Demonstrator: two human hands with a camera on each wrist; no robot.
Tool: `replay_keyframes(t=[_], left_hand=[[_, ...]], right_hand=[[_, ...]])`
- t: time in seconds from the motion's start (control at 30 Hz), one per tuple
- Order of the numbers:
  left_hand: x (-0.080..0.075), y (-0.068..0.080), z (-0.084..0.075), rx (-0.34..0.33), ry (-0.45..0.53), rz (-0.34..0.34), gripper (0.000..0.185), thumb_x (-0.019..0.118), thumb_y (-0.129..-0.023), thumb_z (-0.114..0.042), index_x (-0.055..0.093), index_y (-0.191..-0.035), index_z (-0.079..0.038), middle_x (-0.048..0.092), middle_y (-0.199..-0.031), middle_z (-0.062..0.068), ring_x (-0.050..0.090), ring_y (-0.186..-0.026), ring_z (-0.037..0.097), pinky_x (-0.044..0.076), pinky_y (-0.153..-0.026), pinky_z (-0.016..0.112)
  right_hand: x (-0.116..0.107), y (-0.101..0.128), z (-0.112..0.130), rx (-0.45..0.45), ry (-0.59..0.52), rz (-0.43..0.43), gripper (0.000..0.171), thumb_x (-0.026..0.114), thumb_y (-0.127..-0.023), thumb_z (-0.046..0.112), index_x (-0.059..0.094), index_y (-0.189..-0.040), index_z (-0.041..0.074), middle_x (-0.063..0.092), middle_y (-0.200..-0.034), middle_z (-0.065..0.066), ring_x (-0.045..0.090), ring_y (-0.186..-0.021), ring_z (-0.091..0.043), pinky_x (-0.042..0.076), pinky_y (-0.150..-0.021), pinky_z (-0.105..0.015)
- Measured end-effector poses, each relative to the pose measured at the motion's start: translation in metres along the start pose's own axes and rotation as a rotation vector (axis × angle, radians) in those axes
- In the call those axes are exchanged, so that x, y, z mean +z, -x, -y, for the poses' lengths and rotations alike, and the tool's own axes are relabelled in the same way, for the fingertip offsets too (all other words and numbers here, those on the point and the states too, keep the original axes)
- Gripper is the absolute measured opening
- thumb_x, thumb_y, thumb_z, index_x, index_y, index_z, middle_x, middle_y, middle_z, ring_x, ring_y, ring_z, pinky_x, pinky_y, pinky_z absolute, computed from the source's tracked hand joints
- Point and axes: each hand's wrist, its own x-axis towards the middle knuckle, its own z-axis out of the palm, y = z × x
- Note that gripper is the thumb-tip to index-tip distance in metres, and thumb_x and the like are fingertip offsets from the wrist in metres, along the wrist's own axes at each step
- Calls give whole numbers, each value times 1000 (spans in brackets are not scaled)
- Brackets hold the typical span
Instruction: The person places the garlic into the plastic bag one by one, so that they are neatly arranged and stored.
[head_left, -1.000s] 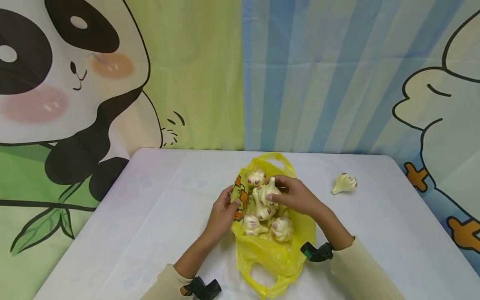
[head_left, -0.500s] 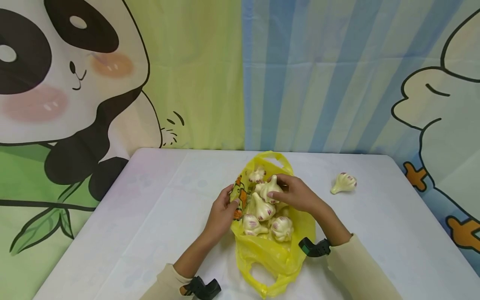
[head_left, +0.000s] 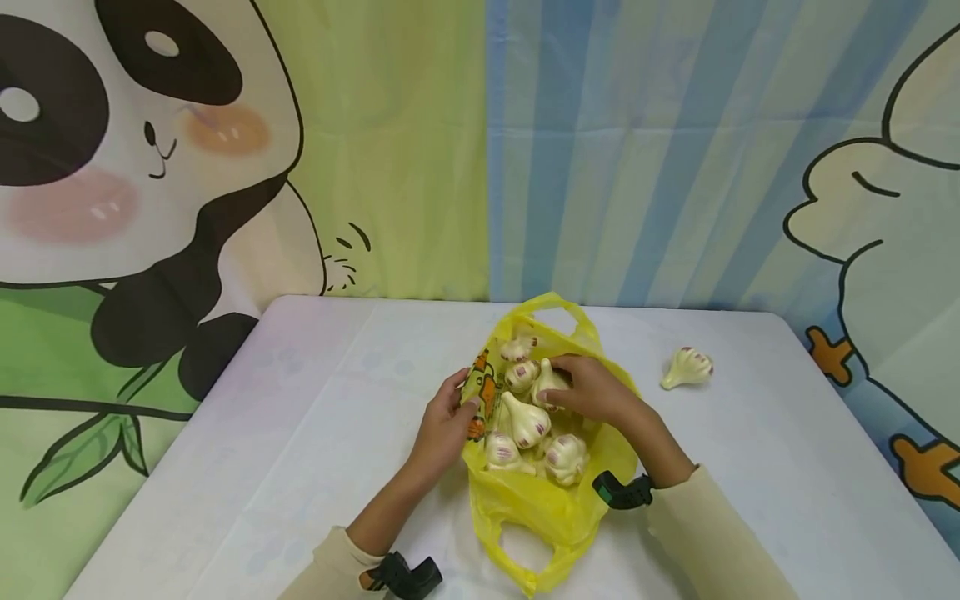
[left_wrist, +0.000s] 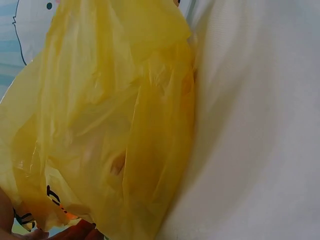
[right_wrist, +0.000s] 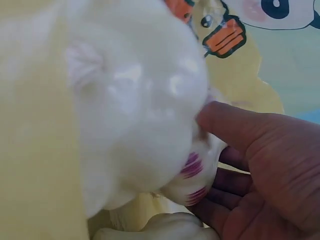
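An open yellow plastic bag [head_left: 558,508] lies on the white table with several garlic bulbs [head_left: 527,423] inside. My left hand [head_left: 442,425] holds the bag's left edge, thumb inside against the printed patch. In the left wrist view the bag [left_wrist: 115,115] hides most of that hand. My right hand [head_left: 596,390] is within the bag's opening and grips one garlic bulb [head_left: 549,382], neck up, between thumb and fingers. In the right wrist view, a large pale bulb [right_wrist: 145,95] partly covers the gripped one, whose purple streaks show beside my thumb.
A single garlic bulb [head_left: 688,367] lies on the table [head_left: 757,433] to the right, apart from the bag. Behind the table's far edge hangs a cartoon-printed curtain [head_left: 405,167]. Black wrist cameras sit on both forearms.
My right hand has moved slightly down into the bag with the garlic bulb, which sits lower among the others. The bag's right side has spread wider. My left hand stays in place.
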Motion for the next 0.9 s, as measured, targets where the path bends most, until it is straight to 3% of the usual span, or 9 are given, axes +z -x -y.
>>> replay_keyframes(t=[0.13,0.23,0.37,0.43,0.5,0.6,0.7,0.9], left_hand=[[1,-1,1,-12,0,-2,50,49,-102,-17,35,-149,-11,58,-128,17,62,-103,27,53,-79,36],[0,-1,1,-6,2,5,50,49,-102,-17,34,-150,-10,57,-128,17,62,-103,27,53,-79,36],[-1,-1,1,8,-5,7,51,48,-103,-17,33,-150,-8,59,-127,17,62,-102,27,52,-77,33],[-1,-2,0,10,-15,4,51,49,-102,-17,33,-150,-7,60,-125,16,62,-99,26,50,-73,32],[-1,-2,0,6,-17,1,51,49,-102,-17,33,-150,-8,61,-123,15,62,-97,27,50,-71,31],[0,-2,-1,-2,-11,0,51,49,-102,-17,34,-150,-9,61,-122,15,62,-97,28,52,-73,32],[0,-2,-1,-11,-7,0,51,49,-102,-18,34,-150,-10,60,-124,15,63,-100,28,53,-77,34],[0,-2,2,-25,-23,6,49,49,-102,-19,35,-149,-11,62,-121,15,64,-97,26,53,-76,34]], right_hand=[[2,0,0,15,38,21,53,66,-95,27,52,-136,-4,58,-127,-19,62,-97,-24,51,-80,-40],[2,-3,1,4,48,36,50,64,-96,21,51,-136,-6,55,-131,-22,59,-72,-19,50,-69,-37],[0,-6,1,12,53,58,50,61,-97,17,48,-138,-9,53,-133,-26,39,-46,-14,43,-58,-34],[-1,-6,1,15,59,60,50,60,-98,19,47,-139,-8,53,-134,-24,50,-53,-14,47,-62,-34],[-2,-5,0,7,60,57,50,59,-99,20,47,-139,-6,52,-136,-23,64,-75,-22,52,-73,-39],[-3,-3,0,-16,35,47,49,56,-100,22,47,-140,-5,50,-139,-22,56,-115,-38,48,-91,-49],[-5,0,1,-49,-6,36,49,54,-101,23,46,-141,-5,48,-141,-22,46,-126,-43,42,-99,-53],[-8,4,5,-122,-25,-9,47,55,-101,22,49,-139,-6,51,-138,-21,47,-127,-38,40,-101,-50]])
